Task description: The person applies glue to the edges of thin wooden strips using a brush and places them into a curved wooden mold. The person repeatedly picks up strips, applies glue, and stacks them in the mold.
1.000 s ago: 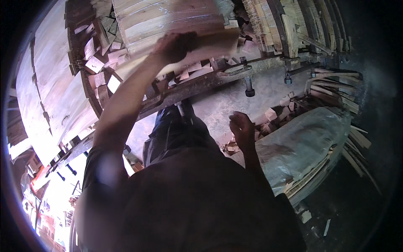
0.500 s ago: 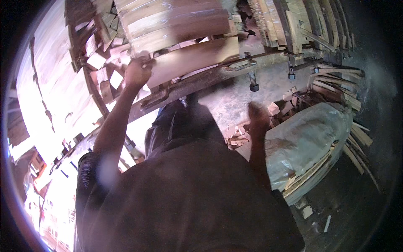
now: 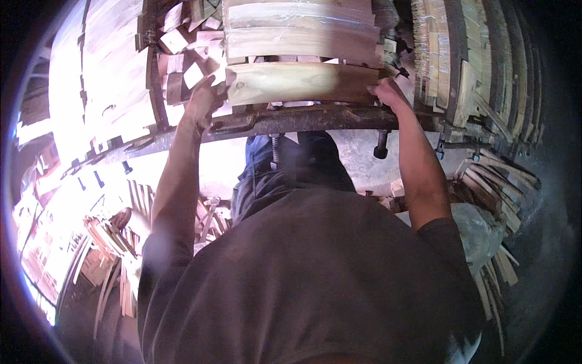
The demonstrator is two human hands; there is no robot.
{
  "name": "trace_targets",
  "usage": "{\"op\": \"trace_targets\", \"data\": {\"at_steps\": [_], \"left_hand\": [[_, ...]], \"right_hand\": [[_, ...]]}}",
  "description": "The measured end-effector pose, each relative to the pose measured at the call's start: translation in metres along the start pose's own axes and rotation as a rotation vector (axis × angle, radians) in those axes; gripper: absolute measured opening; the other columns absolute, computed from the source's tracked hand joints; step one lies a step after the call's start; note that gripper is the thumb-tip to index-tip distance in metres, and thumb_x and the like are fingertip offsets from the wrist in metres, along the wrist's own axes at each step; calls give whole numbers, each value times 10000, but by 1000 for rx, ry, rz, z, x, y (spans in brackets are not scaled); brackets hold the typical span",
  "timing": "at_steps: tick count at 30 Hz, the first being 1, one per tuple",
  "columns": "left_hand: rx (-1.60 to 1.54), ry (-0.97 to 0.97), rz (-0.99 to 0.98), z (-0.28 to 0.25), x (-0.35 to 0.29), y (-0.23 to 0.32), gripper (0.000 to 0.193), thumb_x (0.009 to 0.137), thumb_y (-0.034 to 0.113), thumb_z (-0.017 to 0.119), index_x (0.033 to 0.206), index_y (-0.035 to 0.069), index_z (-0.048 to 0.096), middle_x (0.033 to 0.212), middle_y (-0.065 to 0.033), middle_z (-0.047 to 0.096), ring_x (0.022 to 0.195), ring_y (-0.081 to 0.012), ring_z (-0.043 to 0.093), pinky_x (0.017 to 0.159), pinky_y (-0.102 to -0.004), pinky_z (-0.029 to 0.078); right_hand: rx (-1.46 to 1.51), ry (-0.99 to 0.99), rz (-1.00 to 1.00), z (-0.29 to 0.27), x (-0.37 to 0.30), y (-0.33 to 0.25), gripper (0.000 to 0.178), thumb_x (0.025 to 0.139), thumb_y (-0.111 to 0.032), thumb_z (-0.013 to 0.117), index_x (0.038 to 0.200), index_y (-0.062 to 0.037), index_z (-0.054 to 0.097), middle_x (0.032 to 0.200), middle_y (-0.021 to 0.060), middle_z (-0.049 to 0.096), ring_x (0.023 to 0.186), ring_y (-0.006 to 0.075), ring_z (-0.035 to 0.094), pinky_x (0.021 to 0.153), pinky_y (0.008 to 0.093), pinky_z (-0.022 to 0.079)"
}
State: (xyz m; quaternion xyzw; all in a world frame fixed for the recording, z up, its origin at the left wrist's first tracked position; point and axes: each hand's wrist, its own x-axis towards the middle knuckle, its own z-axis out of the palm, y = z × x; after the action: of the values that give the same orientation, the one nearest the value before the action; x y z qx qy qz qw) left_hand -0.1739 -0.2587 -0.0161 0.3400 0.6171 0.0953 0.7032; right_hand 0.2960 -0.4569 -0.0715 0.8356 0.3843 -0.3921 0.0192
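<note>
A pale wooden board [image 3: 285, 84] lies crosswise in front of me, slightly curved in the fisheye view. At its left end my left hand [image 3: 205, 104] is closed, the fingers bent against the board's edge. My right hand [image 3: 391, 94] pinches the opposite end between thumb and fingers. Just beyond lies a row of similar boards [image 3: 300, 35] set side by side, with a narrow gap between them and the board in my hands. Nearer to me, a dark metal bar [image 3: 291, 121] of the frame runs below the board.
Wood blocks [image 3: 176, 64] lie heaped left of the boards. Threaded bolts [image 3: 381, 145] hang off the metal bar. Clamped board panels [image 3: 112, 67] stand at left, and more stacked wood [image 3: 433, 54] at right. Offcut strips [image 3: 506, 182] and a plastic-wrapped bundle [image 3: 479, 233] lie lower right.
My right hand has risen from beside the wood scraps at lower right to the board's right end. My left hand stays at its left end. The whole view has swung round.
</note>
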Motion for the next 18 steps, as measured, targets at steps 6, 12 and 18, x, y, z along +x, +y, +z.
{"op": "trace_targets", "data": {"at_steps": [6, 12, 18], "left_hand": [[-26, 50, 88, 14, -8, 6, 550, 981, 290, 395, 1468, 57, 292, 1267, -81, 562, 1117, -207, 533, 961, -365, 397], [-138, -36, 162, 21, -12, -5, 634, 1009, 372, 398, 1502, 57, 152, 1426, -141, 456, 1245, -266, 485, 1042, -404, 361], [-167, 34, 155, 24, -16, -6, 620, 1015, 375, 374, 1497, 53, 156, 1408, -147, 469, 1255, -277, 491, 1032, -421, 384]], "right_hand": [[607, 64, -23, 3, -11, -18, 292, 848, -180, 658, 1063, 17, 680, 1022, 98, 698, 938, 186, 611, 858, 329, 440], [716, 33, -21, 19, 3, 12, 281, 831, -163, 665, 1036, 29, 679, 982, 97, 692, 908, 173, 602, 801, 327, 455], [824, 66, -69, 3, -4, -3, 357, 844, -234, 676, 1088, 25, 659, 1050, 76, 668, 968, 181, 578, 888, 302, 416]]}}
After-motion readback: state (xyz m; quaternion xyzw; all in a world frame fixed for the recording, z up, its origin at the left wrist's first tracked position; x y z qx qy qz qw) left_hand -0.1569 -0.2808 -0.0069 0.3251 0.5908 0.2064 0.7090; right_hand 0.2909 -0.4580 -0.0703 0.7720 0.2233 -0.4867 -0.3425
